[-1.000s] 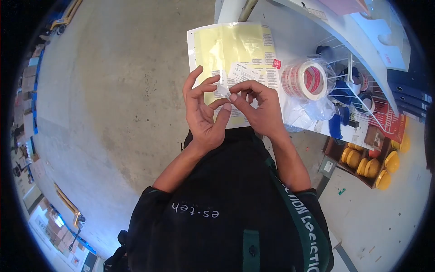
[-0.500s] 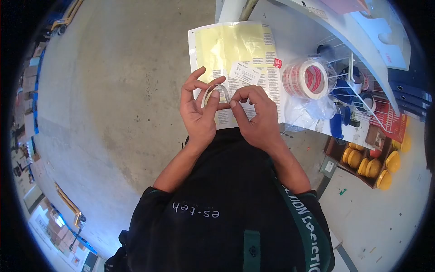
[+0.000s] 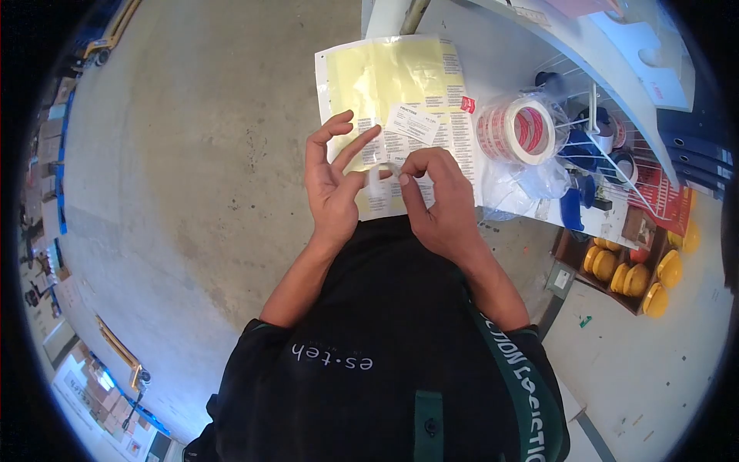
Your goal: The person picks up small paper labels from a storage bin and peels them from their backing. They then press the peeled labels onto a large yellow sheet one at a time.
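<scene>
Lower and flatter than in the earlier frame, the pale strip (image 3: 375, 182) has sunk from a tall, rounded loop, while the left hand's (image 3: 332, 189) thumb has dropped and its forefinger now points further away from it. Right hand (image 3: 439, 189) and sheet (image 3: 389, 69) have scarcely shifted.

On the right, thumb and forefinger are together, clamped on one end of the strip. On the left, the upper fingers spread apart; the thumb sits close by the strip's other side, but whether that grip presses on it cannot be told.

Good handling here seems to call for a hold on the extreme end only, with the curl kept open so that its faces do not meet; if the strip is sticky, as its cling suggests, a fold would be hard to undo. Slow, small finger movements and a light left thumb look wiser than a sharp tug, which could crease it.

As for looks, the strip is narrow, thin and whitish, partly see-through, bending easily into a curve. It is between the two hands, above the near part of the sheet, whose far part is bare yellow and whose near part carries rows of small print. A white card (image 3: 414, 123) lies on the sheet just beyond the hands; a tape roll (image 3: 531, 131) stands to the right on the tabletop (image 3: 493, 69).
</scene>
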The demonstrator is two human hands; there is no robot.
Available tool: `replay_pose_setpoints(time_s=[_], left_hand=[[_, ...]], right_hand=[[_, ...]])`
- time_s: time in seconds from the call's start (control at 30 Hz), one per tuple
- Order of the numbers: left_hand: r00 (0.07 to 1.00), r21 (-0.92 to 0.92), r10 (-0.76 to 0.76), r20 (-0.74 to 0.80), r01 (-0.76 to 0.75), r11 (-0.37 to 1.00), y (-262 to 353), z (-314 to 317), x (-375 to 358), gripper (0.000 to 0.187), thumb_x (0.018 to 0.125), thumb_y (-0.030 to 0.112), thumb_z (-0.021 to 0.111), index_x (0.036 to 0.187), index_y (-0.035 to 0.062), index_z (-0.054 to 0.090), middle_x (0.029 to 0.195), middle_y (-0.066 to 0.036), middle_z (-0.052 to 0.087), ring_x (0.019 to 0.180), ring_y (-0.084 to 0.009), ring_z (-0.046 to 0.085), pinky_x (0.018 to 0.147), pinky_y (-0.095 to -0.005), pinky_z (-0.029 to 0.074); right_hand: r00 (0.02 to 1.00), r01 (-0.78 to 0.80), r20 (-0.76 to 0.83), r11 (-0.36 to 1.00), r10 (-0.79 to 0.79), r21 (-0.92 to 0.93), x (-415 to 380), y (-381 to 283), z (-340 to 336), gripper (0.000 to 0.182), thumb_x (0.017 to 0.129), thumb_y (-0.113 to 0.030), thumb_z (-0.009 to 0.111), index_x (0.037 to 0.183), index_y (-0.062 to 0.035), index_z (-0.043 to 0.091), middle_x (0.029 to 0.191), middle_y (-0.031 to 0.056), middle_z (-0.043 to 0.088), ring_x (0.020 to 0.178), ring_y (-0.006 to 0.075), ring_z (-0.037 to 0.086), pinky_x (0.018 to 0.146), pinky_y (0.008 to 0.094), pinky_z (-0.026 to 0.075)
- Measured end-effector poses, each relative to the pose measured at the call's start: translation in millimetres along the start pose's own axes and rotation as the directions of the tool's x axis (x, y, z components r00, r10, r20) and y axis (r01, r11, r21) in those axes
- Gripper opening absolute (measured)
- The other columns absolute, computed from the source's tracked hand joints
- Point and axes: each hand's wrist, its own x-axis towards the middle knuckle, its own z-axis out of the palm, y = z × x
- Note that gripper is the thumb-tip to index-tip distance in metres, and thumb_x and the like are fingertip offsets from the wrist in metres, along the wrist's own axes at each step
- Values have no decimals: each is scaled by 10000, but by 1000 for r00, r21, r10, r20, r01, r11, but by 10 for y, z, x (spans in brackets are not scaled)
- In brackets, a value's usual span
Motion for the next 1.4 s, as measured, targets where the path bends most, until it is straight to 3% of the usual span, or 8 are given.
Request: replay_pose_setpoints(time_s=[0.17,0.23,0.33,0.53,0.67,1.23,1.33,1.4], left_hand=[[992,215,124,15,-124,969,-68,-207,31,667,707,-150,480,1344,40,422,1456,-180,408,1322,-357,510,987,-474,549],[958,525,200,206,-281,803,17,-291,57,683,726,-115,581,1367,59,422,1436,-167,459,1302,-295,514,1033,-444,465],[946,541,147,288,-288,790,137,-256,91,711,744,-82,680,1387,50,406,1346,-155,531,1254,-219,532,1010,-393,453],[951,60,-177,253,167,984,-48,-168,63,816,787,-90,742,1453,45,290,1158,-186,648,1117,-205,618,971,-354,487],[963,-8,-194,189,199,980,-109,-69,7,737,834,-111,699,1437,18,294,1044,-174,686,1002,-190,661,918,-338,522],[971,-43,-89,-224,81,996,-273,123,-48,627,861,-127,682,1352,-13,310,970,-143,693,978,-180,685,919,-299,522],[970,83,14,-244,6,997,-298,5,44,651,851,-87,712,1358,-12,310,982,-144,682,966,-192,682,912,-309,523],[977,203,87,-195,-47,978,-317,-93,91,685,836,-47,747,1363,-13,311,980,-141,677,962,-210,681,908,-322,522]], right_hand=[[995,76,-46,985,-84,-158,69,-41,-139,153,824,-19,660,945,-39,567,936,114,587,869,316,568,777,412,429],[984,156,-41,953,-172,-259,83,-49,-176,156,815,-21,665,936,-42,568,942,108,587,870,309,569,776,409,428],[980,196,23,923,-200,-332,79,-53,-201,167,794,-14,671,923,-46,570,968,102,590,877,299,572,772,406,426],[984,179,58,953,-170,-244,65,-68,-188,217,757,-7,706,929,-49,580,1000,102,597,922,302,584,790,404,429],[987,158,49,960,-150,-230,53,-47,-176,212,753,-10,713,918,-49,585,997,103,596,927,305,587,795,404,432],[975,177,-55,902,-216,-394,8,-1,-38,198,712,2,695,866,-51,583,944,84,602,871,285,584,779,394,426],[986,104,-98,960,-134,-261,-19,56,-118,168,742,-10,692,864,-35,581,920,101,611,841,297,585,760,400,443],[980,-194,32,979,197,-65,-26,129,-215,133,790,-35,688,876,-20,588,890,131,611,813,308,589,743,405,466]])
